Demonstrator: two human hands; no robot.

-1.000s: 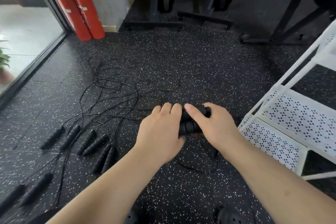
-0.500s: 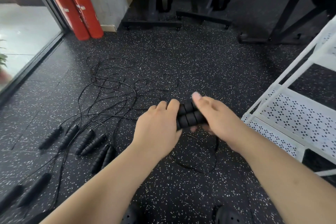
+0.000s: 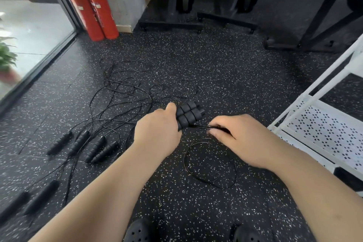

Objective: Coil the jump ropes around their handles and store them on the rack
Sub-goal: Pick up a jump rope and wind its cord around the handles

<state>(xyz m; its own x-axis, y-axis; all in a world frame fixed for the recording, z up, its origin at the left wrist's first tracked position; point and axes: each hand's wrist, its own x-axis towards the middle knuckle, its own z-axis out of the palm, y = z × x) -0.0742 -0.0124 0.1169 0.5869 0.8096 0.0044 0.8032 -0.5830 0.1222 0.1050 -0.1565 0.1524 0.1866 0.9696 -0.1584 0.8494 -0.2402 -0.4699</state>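
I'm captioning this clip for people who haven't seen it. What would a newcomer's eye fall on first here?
In the centre, the left hand grips a pair of black handles while the right hand pinches their thin cord beside them. Behind, a tangle of ropes sprawls on the speckled floor, and two red fire extinguishers stand at the upper left. A white rack edges in at the right.

Two extinguishers (image 3: 94, 12), two hands (image 3: 157, 133), one rack (image 3: 322, 124)
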